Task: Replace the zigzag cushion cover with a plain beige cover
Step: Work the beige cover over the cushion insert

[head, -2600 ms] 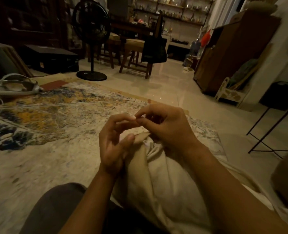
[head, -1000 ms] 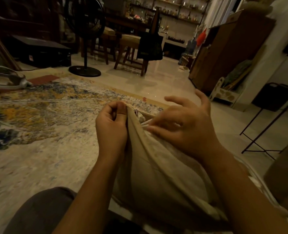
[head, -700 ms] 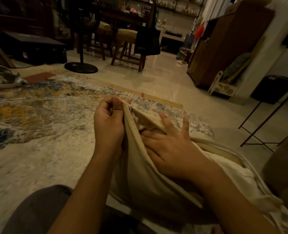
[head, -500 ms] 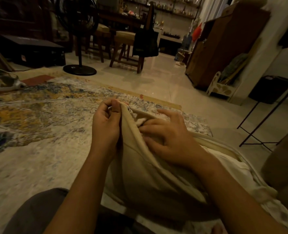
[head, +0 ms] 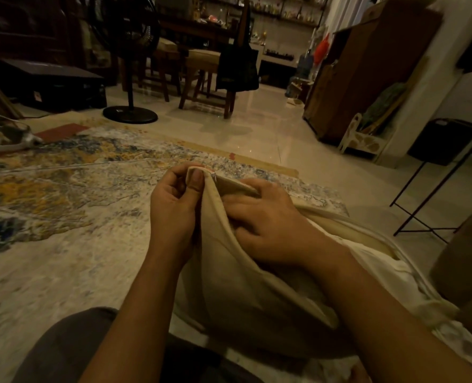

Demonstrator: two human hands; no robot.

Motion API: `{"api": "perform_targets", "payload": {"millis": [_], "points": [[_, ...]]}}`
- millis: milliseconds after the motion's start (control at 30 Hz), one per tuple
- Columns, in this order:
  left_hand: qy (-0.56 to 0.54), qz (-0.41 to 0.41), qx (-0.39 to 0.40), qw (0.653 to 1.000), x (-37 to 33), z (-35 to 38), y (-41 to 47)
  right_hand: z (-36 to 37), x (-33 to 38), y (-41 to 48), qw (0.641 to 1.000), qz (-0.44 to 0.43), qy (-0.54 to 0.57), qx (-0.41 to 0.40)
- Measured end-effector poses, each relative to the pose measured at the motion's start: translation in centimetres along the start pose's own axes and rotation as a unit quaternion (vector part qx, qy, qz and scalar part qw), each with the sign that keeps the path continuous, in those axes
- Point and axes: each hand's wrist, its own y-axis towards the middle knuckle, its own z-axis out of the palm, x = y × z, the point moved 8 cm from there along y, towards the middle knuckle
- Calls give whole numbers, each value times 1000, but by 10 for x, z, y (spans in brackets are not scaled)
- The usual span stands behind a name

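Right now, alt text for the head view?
A seated person's left hand pinches the top corner of a beige cover on the lap, while the right hand reaches into its open edge, fingers bent against the pale cushion inside. A patterned rug and a standing fan lie beyond.

Plain beige cover, mouth open, corner raised, pale cushion partly inside

A single wide-angle view, worn on the person's head, looks forward and down along both forearms. The left hand and right hand sit close, just below centre, at the plain beige fabric cover. The vantage is low, near the floor. The mottled blue-and-yellow rug stretches ahead to a black pedestal fan and a wooden chair well beyond.
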Motion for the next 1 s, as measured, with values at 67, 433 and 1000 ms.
{"api": "perform_targets", "payload": {"millis": [67, 433, 1000], "points": [[2, -7, -5, 1000, 2, 0, 1, -28, -8, -7, 982, -8, 123, -142], [5, -15, 17, 1000, 0, 7, -12, -66, -1, 13, 956, -87, 63, -272], [9, -9, 14, 1000, -3, 5, -15, -65, -14, 31, 979, -8, 75, -190]]}}
